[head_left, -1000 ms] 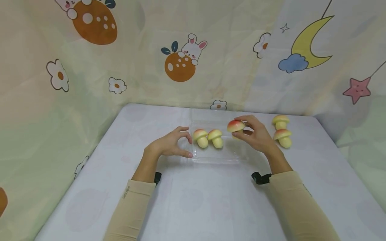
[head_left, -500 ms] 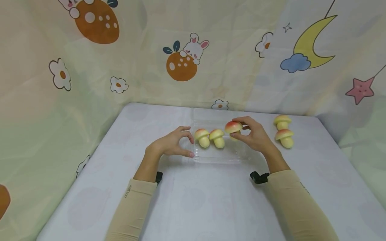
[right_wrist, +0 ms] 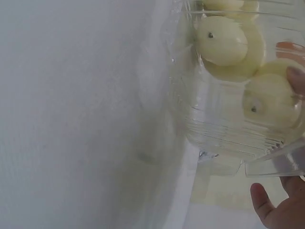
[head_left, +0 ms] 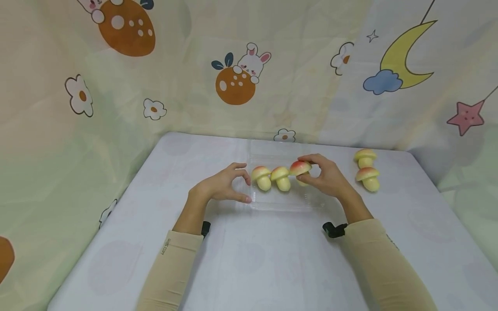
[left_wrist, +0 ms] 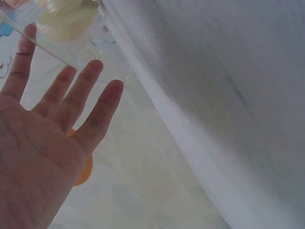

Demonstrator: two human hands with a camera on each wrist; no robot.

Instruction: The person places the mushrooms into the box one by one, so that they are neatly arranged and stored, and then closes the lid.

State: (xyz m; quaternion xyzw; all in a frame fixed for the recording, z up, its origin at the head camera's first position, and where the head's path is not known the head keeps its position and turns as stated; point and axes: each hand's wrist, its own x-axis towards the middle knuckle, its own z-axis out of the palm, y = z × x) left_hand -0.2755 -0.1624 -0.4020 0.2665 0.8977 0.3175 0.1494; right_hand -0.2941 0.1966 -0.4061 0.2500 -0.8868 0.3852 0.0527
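A clear plastic box [head_left: 276, 203] with its lid folded back lies on the table. Inside it at the left are two toy mushrooms, a left one [head_left: 263, 182] and a middle one [head_left: 282, 183], both pale yellow with a reddish tint on the cap. My right hand [head_left: 328, 179] pinches a third toy mushroom [head_left: 299, 167], redder on its cap, between thumb and fingers, low in the box's right part. In the right wrist view, that mushroom [right_wrist: 267, 102] shows through the box wall. My left hand [head_left: 218, 185] rests at the box's left edge, its fingers [left_wrist: 90, 98] loosely extended.
Two more toy mushrooms, one behind [head_left: 365, 158] and one in front [head_left: 368, 179], lie on the table right of the box. A white cloth covers the table [head_left: 253, 259]. A printed curtain [head_left: 186, 86] stands behind its far edge.
My right hand has moved slightly left and lowered the mushroom into the box, beside the middle one. The left hand has stayed at the box's left edge.
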